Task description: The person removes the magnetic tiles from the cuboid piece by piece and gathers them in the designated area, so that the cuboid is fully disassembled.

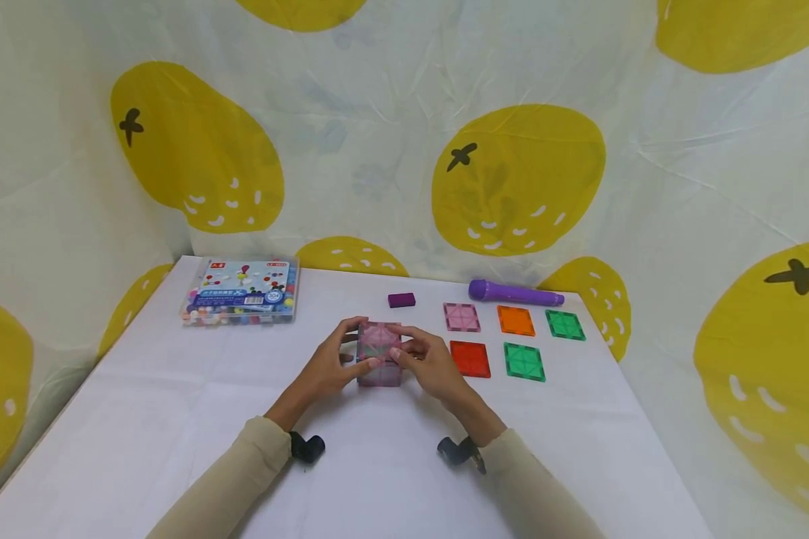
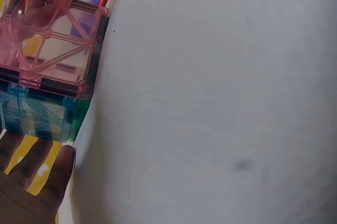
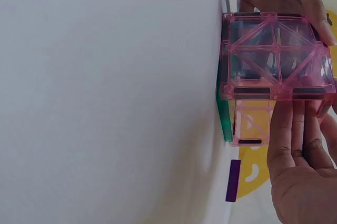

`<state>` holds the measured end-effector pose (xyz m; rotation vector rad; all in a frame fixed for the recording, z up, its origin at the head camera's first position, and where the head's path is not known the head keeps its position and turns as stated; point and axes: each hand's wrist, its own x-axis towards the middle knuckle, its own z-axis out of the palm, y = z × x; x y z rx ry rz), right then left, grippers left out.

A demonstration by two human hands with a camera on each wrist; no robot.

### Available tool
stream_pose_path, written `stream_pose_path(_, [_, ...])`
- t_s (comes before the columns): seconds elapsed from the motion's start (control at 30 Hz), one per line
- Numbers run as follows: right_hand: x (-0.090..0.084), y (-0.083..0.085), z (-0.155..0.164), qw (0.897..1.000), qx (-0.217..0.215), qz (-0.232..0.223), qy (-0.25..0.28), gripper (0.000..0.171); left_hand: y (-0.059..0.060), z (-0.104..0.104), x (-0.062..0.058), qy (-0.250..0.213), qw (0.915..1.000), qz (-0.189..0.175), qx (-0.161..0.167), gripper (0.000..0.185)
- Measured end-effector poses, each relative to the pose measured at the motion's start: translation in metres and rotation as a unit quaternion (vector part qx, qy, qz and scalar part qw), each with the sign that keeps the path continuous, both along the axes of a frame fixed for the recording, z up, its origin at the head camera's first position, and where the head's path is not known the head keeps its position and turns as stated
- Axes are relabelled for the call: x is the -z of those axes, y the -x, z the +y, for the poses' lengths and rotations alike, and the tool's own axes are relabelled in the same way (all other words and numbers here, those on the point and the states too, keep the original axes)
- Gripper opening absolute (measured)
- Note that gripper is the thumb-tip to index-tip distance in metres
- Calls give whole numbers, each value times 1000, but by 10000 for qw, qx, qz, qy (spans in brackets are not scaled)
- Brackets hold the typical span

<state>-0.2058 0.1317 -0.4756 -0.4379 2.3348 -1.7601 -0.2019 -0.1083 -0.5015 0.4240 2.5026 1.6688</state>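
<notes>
A small box built from see-through magnetic tiles stands on the white table between my two hands. Its front is a pink tile. A blue tile makes its left side, and green shows at its base. My left hand holds the box from the left, thumb on the near upper edge, fingers at the blue side. From the right, my right hand grips it, thumb on the near upper edge and fingers behind. Part of the box is hidden by the fingers.
To the right lie loose square tiles: pink, orange, red and two green. Behind them is a purple toy microphone. A dark purple block lies beyond the box; a clear case of colourful parts sits back left.
</notes>
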Motion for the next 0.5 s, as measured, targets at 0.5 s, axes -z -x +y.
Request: stream_pose_path(0.5, [0,-2,3,9951,496,-69,858,48,1,1,0,-13,10000,-71,-56,85])
